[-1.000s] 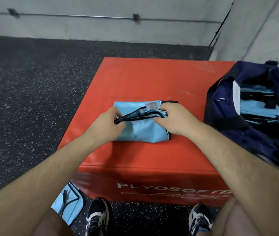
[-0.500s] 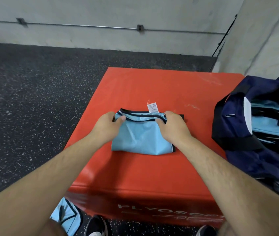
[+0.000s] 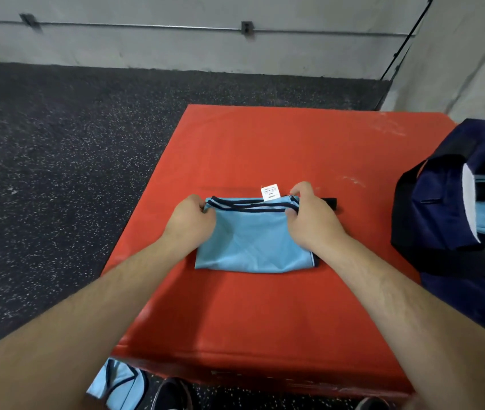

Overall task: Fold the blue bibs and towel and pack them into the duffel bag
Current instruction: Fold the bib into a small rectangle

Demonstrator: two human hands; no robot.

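Note:
A light blue bib [image 3: 253, 244] with dark trim lies folded into a small rectangle on the red plyo box [image 3: 265, 315]. A white label sticks up at its far edge. My left hand [image 3: 191, 220] pinches the bib's far left corner. My right hand [image 3: 309, 217] pinches the far right corner, near the label. The navy duffel bag [image 3: 442, 220] stands open at the box's right side, with light blue fabric showing inside it. Another blue bib [image 3: 117, 386] lies on the floor at the lower left, partly hidden by my arm.
The box stands on dark speckled rubber flooring [image 3: 57, 173]. A grey wall with a thin pipe [image 3: 146, 25] runs along the back, and a wall corner rises at the far right. My shoes [image 3: 170, 395] show below the box's near edge.
Both hands carried the bib's near edge over to the far side, finishing a fold. The bib now lies flat and the white label stands up at its far edge.

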